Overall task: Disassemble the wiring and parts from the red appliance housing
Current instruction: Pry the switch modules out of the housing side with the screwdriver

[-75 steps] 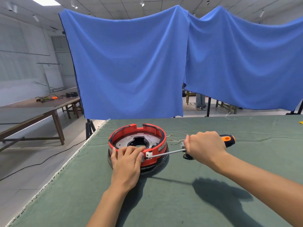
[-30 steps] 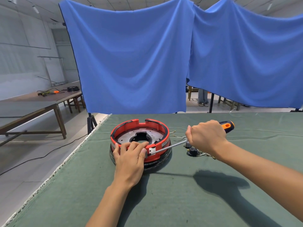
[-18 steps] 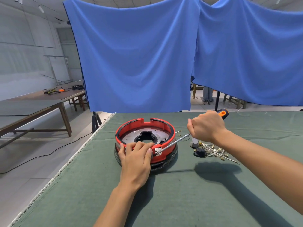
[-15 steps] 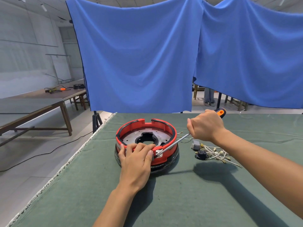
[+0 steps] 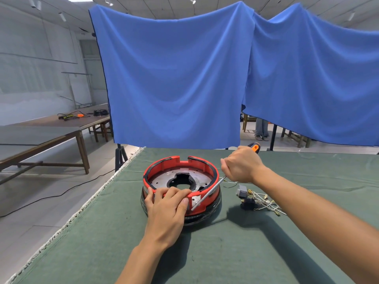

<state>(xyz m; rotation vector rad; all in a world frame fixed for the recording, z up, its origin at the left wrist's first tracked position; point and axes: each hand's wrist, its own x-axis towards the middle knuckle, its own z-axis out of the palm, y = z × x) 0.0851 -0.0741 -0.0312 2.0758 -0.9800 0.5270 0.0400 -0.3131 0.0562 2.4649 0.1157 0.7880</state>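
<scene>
Your left hand presses its curled fingers over the near rim of the red housing, which sits on the green bench near its left edge. Your right hand is fisted tight around the screwdriver, its tip at the small metal plate on the near wall. The screwdriver's long axis runs from upper right down-left toward your left fingers, so 1 slip could jab them. The freed wiring bundle lies just right of the housing.
</scene>
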